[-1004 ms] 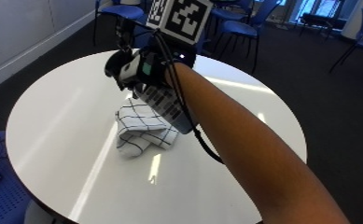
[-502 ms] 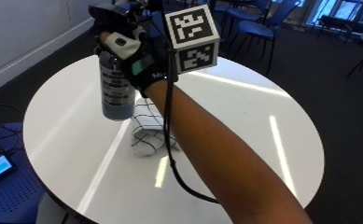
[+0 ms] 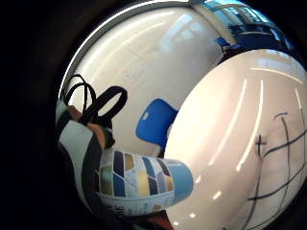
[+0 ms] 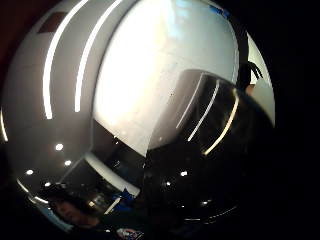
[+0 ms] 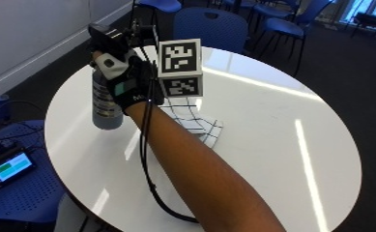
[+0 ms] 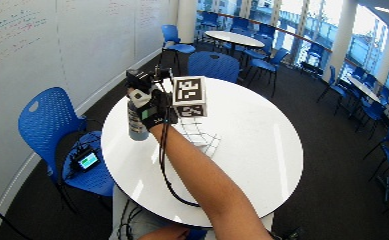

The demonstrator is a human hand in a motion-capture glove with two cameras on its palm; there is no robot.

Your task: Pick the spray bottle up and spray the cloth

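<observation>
An upright grey spray bottle [image 5: 106, 99] is held beside a white, black-gridded cloth [image 5: 197, 126] lying crumpled on the table.

Spray bottle [image 5: 106, 104] in gloved hands [image 5: 131, 79]
</observation>
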